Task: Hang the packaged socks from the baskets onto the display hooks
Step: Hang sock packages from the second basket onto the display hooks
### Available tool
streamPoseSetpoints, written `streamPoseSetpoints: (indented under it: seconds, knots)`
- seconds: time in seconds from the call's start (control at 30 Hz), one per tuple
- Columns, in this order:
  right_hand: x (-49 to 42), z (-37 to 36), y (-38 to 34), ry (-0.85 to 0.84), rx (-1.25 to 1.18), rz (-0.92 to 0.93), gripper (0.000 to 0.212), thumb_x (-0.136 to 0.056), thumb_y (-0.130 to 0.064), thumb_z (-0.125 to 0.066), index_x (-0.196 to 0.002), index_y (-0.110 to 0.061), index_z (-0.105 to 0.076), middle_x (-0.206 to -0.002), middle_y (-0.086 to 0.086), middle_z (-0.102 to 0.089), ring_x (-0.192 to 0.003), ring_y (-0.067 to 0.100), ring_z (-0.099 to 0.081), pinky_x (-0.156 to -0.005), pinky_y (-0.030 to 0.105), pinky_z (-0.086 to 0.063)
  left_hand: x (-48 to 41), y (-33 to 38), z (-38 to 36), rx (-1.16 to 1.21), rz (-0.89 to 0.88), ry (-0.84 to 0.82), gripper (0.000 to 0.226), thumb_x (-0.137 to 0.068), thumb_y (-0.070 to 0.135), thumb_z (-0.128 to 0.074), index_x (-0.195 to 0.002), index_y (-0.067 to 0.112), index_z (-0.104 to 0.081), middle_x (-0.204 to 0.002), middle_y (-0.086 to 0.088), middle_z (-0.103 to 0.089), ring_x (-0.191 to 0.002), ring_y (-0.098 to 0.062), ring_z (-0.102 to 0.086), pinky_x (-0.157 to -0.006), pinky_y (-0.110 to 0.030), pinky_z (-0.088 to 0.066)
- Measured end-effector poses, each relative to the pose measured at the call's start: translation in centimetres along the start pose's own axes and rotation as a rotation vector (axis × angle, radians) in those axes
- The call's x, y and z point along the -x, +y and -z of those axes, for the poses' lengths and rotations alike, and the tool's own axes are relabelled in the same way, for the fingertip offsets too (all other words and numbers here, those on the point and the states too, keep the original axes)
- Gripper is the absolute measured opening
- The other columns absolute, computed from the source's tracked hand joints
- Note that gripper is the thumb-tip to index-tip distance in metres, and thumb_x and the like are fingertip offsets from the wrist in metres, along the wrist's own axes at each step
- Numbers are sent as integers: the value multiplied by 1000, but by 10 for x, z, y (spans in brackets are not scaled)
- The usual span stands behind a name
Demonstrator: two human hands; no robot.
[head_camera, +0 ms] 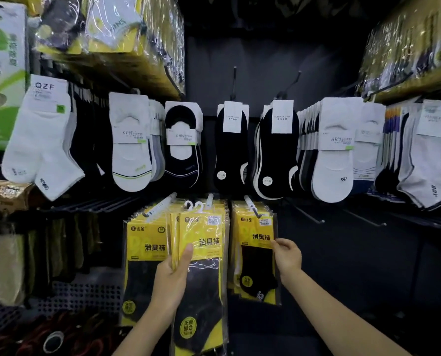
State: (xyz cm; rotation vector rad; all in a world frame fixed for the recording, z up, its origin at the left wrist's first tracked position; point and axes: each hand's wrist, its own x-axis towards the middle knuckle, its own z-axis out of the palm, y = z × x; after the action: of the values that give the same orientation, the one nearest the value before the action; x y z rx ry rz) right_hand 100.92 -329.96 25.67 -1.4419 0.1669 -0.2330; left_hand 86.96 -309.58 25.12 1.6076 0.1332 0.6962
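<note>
Head view, left grip (173,276): holds stack of yellow sock packs (201,240), 6 o'clock.
Right grip (287,258): pinches edge of hung pack (256,236), 5 o'clock.
Hook (250,202): loaded with matching packs.

Yellow-and-black sock packs (201,242) stand upright, tops just beside the display hook (210,199), between a hung left stack (144,249) and right stack (258,240).

Light was dim, the back wall (265,60) nearly black; glare streaked the plastic-wrapped packs (137,34) overhead; edges bowed and blurred.
</note>
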Motion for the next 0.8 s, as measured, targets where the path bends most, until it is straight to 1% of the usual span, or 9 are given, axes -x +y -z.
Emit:
streamPoseSetpoints:
  seconds: [0.1, 0.23, 0.3, 0.37, 0.43, 0.5, 0.57, 0.7, 0.8]
  knots:
    - [16, 12, 5, 2, 10, 43, 25, -90, -15, -64, -113, -8, -56, -119, 8, -60, -108, 23, -57, -96, 36, -47, 2, -6, -5, 29, 45, 2, 49, -86, 47, -57, -51, 21, -34, -40, 10, -21, -37, -4, -22, -43, -16, -24]
    - [57, 20, -4, -295, 10, 133, 20, -94, -25, -56, -110, -12, -57, -102, 5, -65, -86, 15, -63, -75, 24, -53, 9, -10, -22, 58, 82, -77, 39, -81, 47, -63, -71, 9, -59, -52, -4, -42, -49, -15, -42, -53, -22, -34]
    - [75, 21, -10, -401, 43, 180, 21, -94, -28, -56, -106, -12, -61, -93, 4, -69, -77, 12, -65, -66, 19, -54, 15, -9, -33, 98, 96, -84, 34, -78, 42, -69, -78, 7, -69, -58, -4, -62, -52, -15, -59, -49, -16, -44]
    - [87, 23, -13, -464, 40, 185, 22, -91, -28, -60, -103, -11, -65, -90, 2, -74, -77, 12, -70, -62, 17, -53, 22, -7, -43, 129, 88, -99, 26, -75, 38, -73, -82, 13, -72, -66, 2, -73, -59, -6, -67, -50, -13, -47]
    - [92, 27, -14, -482, -23, 147, 19, -89, -24, -63, -103, -11, -67, -93, 1, -76, -82, 11, -72, -60, 16, -53, 27, -4, -50, 133, 89, -125, 31, -70, 40, -75, -83, 12, -73, -71, 0, -74, -69, -12, -71, -56, -17, -51]
    - [92, 33, -14, -475, -57, 106, 17, -90, -21, -63, -104, -13, -67, -95, 2, -76, -83, 13, -73, -59, 19, -54, 28, 0, -51, 129, 99, -122, 32, -68, 45, -71, -72, 13, -70, -59, 4, -70, -56, -9, -67, -49, -13, -45]
    - [88, 39, -13, -448, -74, 82, 16, -92, -19, -60, -105, -13, -67, -95, 2, -76, -84, 15, -73, -63, 23, -55, 28, 4, -47, 86, 110, -85, 42, -73, 54, -61, -56, 17, -52, -42, 9, -47, -37, -7, -45, -40, -12, -32]
    - [73, 52, -16, -337, -63, 123, 15, -95, -15, -54, -103, -12, -67, -92, 1, -76, -84, 14, -72, -68, 23, -55, 20, 8, -27, 37, 75, -2, 47, -83, 55, -51, -50, 21, -49, -41, 10, -28, -38, -5, -29, -45, -21, -23]
    - [59, 55, -23, -280, -22, 183, 14, -96, -14, -54, -101, -15, -66, -98, 2, -74, -93, 17, -70, -83, 34, -55, 13, 13, -15, 6, 35, 46, 53, -90, 47, -51, -48, 22, -33, -34, 9, -20, -31, -3, -20, -41, -19, -22]
